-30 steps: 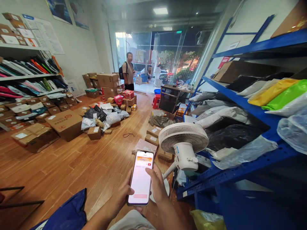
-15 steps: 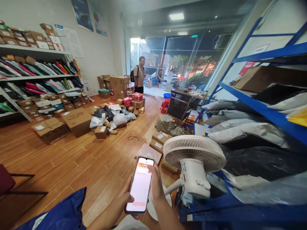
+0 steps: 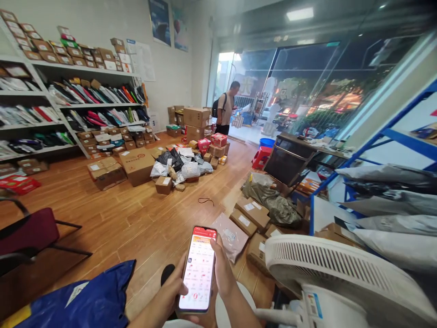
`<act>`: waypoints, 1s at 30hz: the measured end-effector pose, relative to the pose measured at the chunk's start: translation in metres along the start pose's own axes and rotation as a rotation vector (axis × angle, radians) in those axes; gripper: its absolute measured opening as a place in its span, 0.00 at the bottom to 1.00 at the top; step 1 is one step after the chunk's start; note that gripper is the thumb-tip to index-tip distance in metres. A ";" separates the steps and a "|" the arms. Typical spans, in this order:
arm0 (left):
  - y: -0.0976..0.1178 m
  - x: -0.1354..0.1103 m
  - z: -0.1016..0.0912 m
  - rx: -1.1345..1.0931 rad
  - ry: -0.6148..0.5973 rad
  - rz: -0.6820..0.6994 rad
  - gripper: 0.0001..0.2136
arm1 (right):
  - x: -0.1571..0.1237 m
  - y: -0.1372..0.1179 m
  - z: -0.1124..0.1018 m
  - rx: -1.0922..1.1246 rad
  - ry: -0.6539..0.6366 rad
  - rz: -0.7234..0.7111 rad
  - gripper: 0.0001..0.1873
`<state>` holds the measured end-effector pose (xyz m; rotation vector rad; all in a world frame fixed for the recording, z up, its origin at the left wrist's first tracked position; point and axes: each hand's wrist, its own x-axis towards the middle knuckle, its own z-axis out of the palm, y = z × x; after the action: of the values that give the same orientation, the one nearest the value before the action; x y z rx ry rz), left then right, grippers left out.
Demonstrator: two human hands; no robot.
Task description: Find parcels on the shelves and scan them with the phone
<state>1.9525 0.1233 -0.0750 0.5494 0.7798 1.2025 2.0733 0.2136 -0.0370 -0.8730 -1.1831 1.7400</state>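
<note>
A smartphone [image 3: 197, 273] with a lit screen is held upright low in the middle of the head view. Its screen shows a red top bar and rows of small icons. My left hand [image 3: 175, 284] grips the phone's left edge, its thumb over the lower part of the screen. On the right edge my right hand [image 3: 222, 264] is closed around the phone, with the thumb near the top of the screen. The fingers behind the phone are mostly hidden. Just beyond the phone a pinkish flat parcel [image 3: 230, 237] lies on the wooden floor.
A white fan [image 3: 341, 269] stands close at the right, before blue racks of parcels. Cartons and bags [image 3: 182, 166] are piled mid-floor. Shelves [image 3: 99, 107] line the left wall. A person [image 3: 225, 109] stands by the glass front. A chair [image 3: 32, 232] and blue bag [image 3: 82, 296] are left.
The view has turned right to left, so the room's things sit further right, fan included. The phone screen has gone from a mostly blank page to a page of icons. Both hands keep their hold.
</note>
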 end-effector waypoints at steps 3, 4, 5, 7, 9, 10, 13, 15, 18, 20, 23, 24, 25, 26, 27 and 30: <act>0.030 0.021 -0.020 -0.067 -0.009 0.094 0.48 | 0.023 -0.011 0.010 -0.131 -0.223 0.078 0.26; 0.042 0.028 -0.027 -0.079 -0.017 0.108 0.49 | 0.031 -0.014 0.015 -0.145 -0.287 0.094 0.25; 0.055 0.036 -0.035 -0.087 -0.029 0.115 0.49 | 0.041 -0.016 0.022 -0.136 -0.339 0.102 0.24; 0.084 0.049 -0.049 -0.090 -0.056 0.105 0.48 | 0.061 -0.015 0.039 -0.072 -0.373 0.104 0.23; 0.112 0.061 -0.063 -0.074 -0.076 0.073 0.46 | 0.083 -0.010 0.058 -0.014 -0.338 0.083 0.27; 0.126 0.066 -0.070 -0.058 -0.080 0.056 0.45 | 0.095 -0.007 0.067 -0.001 -0.313 0.067 0.29; 0.161 0.081 -0.093 0.010 -0.048 0.027 0.44 | 0.127 0.001 0.094 -0.003 -0.275 0.019 0.30; 0.178 0.090 -0.107 0.033 -0.045 0.024 0.44 | 0.147 0.006 0.107 -0.031 -0.262 0.013 0.30; 0.197 0.099 -0.125 0.005 -0.076 0.047 0.44 | 0.173 0.012 0.123 -0.064 -0.260 0.026 0.31; 0.207 0.103 -0.134 -0.003 -0.076 0.061 0.44 | 0.187 0.016 0.131 -0.050 -0.268 0.031 0.29; 0.218 0.111 -0.142 0.020 -0.045 0.060 0.45 | 0.207 0.022 0.143 -0.042 -0.205 0.048 0.25; 0.221 0.114 -0.144 0.023 -0.035 0.063 0.45 | 0.212 0.024 0.146 -0.049 -0.174 0.053 0.24; 0.223 0.117 -0.147 0.022 -0.029 0.064 0.45 | 0.217 0.026 0.149 -0.051 -0.151 0.057 0.24; 0.225 0.120 -0.150 0.015 -0.023 0.069 0.46 | 0.222 0.028 0.151 -0.044 -0.147 0.065 0.24; 0.226 0.123 -0.154 0.005 -0.018 0.072 0.46 | 0.227 0.029 0.152 -0.027 -0.165 0.072 0.24; 0.229 0.133 -0.165 -0.044 0.026 0.091 0.47 | 0.242 0.029 0.151 0.047 -0.266 0.084 0.24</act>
<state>1.7057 0.3119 -0.0404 0.5385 0.7554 1.3101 1.8348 0.3728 -0.0381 -0.6862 -1.2858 1.9910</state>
